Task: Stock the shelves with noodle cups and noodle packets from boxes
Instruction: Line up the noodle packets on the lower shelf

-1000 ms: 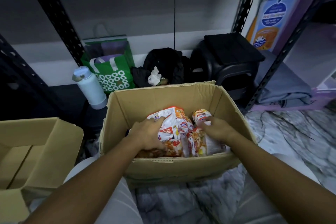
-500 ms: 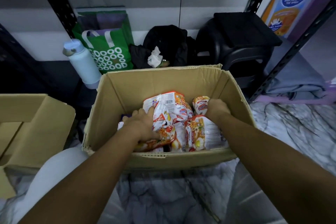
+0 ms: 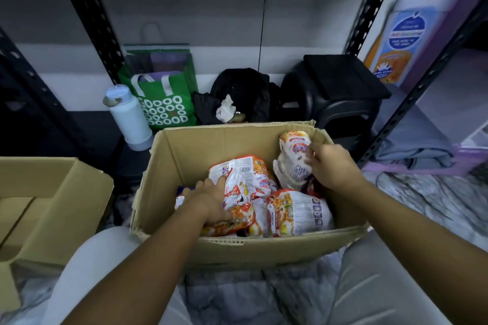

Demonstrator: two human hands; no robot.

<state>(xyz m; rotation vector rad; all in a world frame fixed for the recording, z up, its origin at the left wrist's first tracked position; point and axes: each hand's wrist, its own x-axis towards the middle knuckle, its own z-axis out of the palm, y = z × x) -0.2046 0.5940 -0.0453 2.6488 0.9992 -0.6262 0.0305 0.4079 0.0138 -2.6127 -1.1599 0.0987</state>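
- Marbled grey-white floor (image 3: 435, 192) runs under a black perforated metal shelf frame (image 3: 89, 21). An open brown cardboard box (image 3: 200, 145) stands on the floor between the person's legs.
- The right hand (image 3: 332, 166) pinches a white-and-orange plastic noodle packet (image 3: 293, 155) with curled fingers. It holds the packet upright near the box's far right corner.
- The left hand (image 3: 208, 200) lies on an orange-and-white printed noodle packet (image 3: 243, 190) in the middle of the box, fingers curled round its left edge.
- A third packet with a noodle-bowl picture (image 3: 298, 212) lies against the box's near wall, just beside the one under the left hand.
- Behind the box stand a white cylindrical bottle (image 3: 129, 116), a green fabric tote bag (image 3: 166, 103) and a black plastic stool (image 3: 340, 95).
- A second brown cardboard box (image 3: 66, 206) sits open to the left.
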